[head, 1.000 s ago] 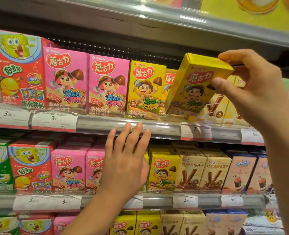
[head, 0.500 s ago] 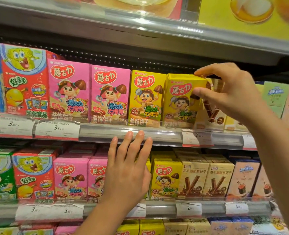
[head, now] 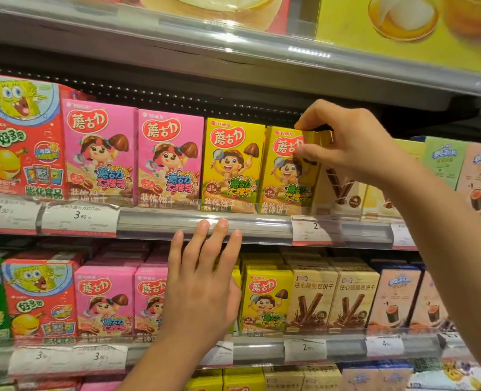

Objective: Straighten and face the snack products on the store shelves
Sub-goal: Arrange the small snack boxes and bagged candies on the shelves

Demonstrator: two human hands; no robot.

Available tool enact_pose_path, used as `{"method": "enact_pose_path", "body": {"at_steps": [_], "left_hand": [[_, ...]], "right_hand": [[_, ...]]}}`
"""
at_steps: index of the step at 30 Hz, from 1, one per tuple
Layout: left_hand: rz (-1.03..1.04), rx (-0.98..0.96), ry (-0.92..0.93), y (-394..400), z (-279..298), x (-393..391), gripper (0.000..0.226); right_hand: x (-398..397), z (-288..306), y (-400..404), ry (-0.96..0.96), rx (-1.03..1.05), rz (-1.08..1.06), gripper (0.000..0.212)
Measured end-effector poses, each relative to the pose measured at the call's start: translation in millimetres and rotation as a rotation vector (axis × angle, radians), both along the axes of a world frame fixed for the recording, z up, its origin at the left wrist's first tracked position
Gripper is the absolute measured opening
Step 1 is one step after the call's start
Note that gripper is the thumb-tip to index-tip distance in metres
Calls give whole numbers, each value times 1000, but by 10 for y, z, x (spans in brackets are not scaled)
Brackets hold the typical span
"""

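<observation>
Store shelves fill my view, each rail (head: 205, 221) lined with price tags (head: 78, 218). On the upper shelf, from the left, stand a red box (head: 22, 136), two pink boxes (head: 98, 153), then two yellow boxes. My right hand (head: 355, 145) pinches the top right corner of the right yellow box (head: 284, 170), thumb on its face and fingers curled over its top; it stands upright, touching the left yellow box (head: 232, 165) and a beige box (head: 340, 190) on its right. My left hand (head: 202, 289) is raised flat, fingers straight and holding nothing, fingertips (head: 222, 224) at the upper rail.
</observation>
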State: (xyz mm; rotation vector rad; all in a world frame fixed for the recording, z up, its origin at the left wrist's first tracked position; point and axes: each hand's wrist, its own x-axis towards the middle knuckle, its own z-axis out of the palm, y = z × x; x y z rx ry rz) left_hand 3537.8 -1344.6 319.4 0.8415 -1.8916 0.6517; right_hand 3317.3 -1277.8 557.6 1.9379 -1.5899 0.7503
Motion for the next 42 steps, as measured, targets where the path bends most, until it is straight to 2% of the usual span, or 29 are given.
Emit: {"method": "enact_pose_path", "body": {"at_steps": [13,17,21,25,29,33,36,39,42], "left_hand": [[-6,41,-5,3,-3,-10,69],[-3,44,-11,12,-4,-11,70],[0,41,-12,32,1,-4,73],[7,56,-12,50,11,-3,79],[4,73,-14,75,27,-8,79],[6,105,-66,99,51,46,81],[-22,133,-107,133,126,137,80],[-115,173,-101,215,179,232,74],[-134,264,6,363,82,375,72]], "right_hand": [[-69,293,-68,-30,171,137,26],[-41,249,-55,-6,135,106,29],[20,163,4,87,87,48,43],[90,10,86,146,-37,47,47],[242,-306,184,248,-294,156,25],[535,-1037,244,306,-434,196,17],[714,-1626,238,242,-363,180,26],[754,-1954,176,174,-258,98,49],[799,-2104,161,135,-184,40,63]]}}
